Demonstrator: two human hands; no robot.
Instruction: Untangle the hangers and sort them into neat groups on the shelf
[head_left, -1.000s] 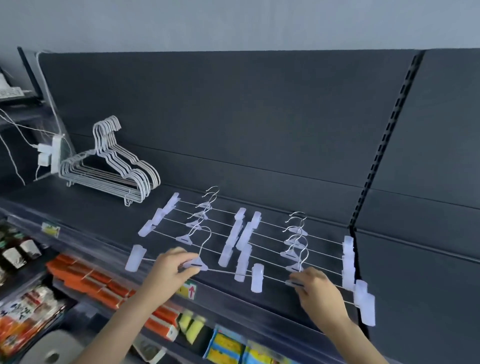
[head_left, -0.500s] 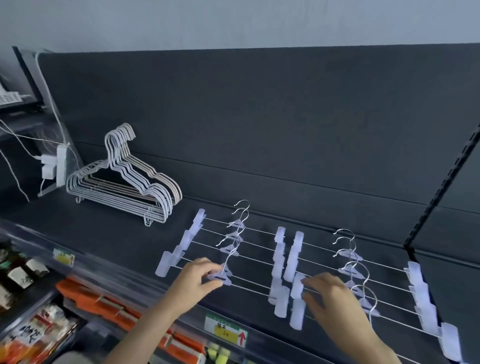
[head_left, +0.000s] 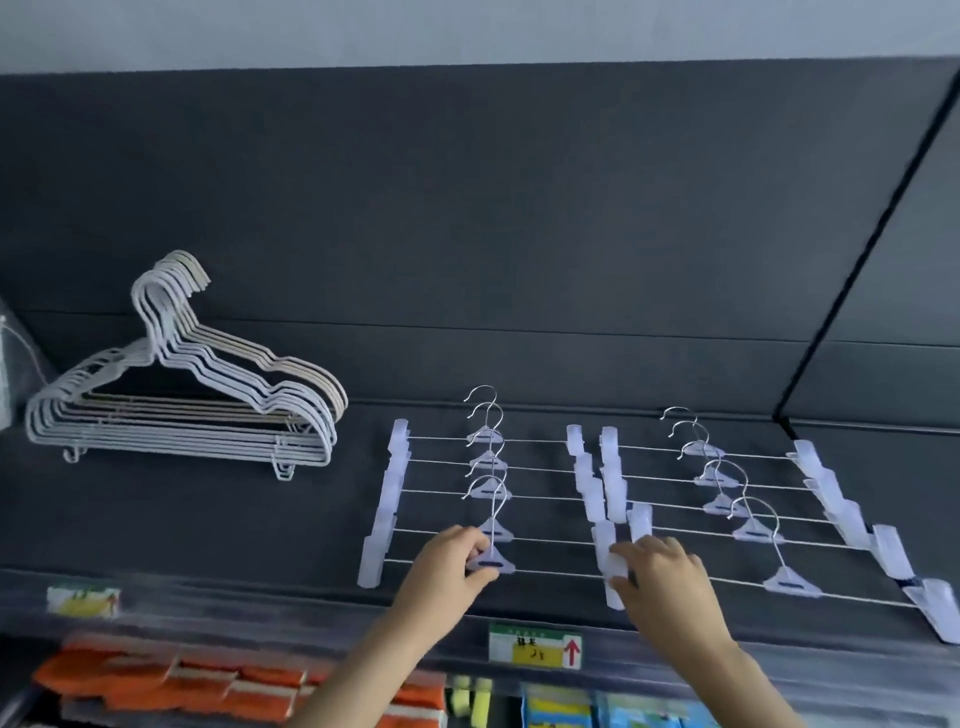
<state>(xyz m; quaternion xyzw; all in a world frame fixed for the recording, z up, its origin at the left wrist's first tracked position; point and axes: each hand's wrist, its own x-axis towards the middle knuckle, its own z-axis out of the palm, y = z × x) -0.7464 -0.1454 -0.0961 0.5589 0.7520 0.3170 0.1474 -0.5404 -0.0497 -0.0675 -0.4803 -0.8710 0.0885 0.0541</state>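
Two rows of clip hangers lie flat on the dark shelf (head_left: 208, 530). The left row (head_left: 488, 462) and the right row (head_left: 722, 499) each hold several, with wire bars, metal hooks and pale plastic clips. My left hand (head_left: 449, 566) pinches the centre piece of the nearest hanger (head_left: 545, 571) in the left row. At that hanger's right end, the fingers of my right hand (head_left: 660, 577) grip the clip (head_left: 615, 566). A neat stack of white wire hangers (head_left: 182, 410) leans against the back wall at the left.
The shelf's front edge carries a price label (head_left: 535, 644) and another label (head_left: 83, 600) at the left. Orange packets (head_left: 171, 680) and blue and yellow packets (head_left: 561, 709) fill the shelf below. A black upright (head_left: 857, 270) divides the back panel at the right.
My right hand moved left from the right row's front bar onto the clip at the left row's right end. My left hand stayed pinching the front hanger's centre. The camera panned right and closer.
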